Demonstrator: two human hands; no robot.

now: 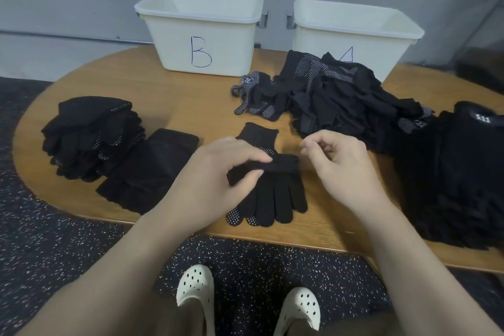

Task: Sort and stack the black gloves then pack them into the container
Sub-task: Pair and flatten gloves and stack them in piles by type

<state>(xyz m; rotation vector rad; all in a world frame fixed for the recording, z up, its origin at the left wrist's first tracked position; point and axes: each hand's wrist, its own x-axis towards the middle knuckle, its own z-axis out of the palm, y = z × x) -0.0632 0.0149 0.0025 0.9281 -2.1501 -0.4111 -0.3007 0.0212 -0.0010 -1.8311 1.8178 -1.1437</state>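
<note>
Sorting part done: stacks (pixel 92 139) at 9 o'clock, unsorted heap (pixel 341 101) at 1. Glove (pixel 275 194) on worktop (pixel 191 106) centre, cuff pinched by left hand (pixel 221 172); right hand (pixel 341 161) loosely curled, holding nothing. Bins (pixel 201 33) appear unfilled.

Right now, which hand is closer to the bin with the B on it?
Left. The left hand lies almost straight below the B bin, pinching a dotted glove; the right hand sits further right, nearer the other bin.
</note>
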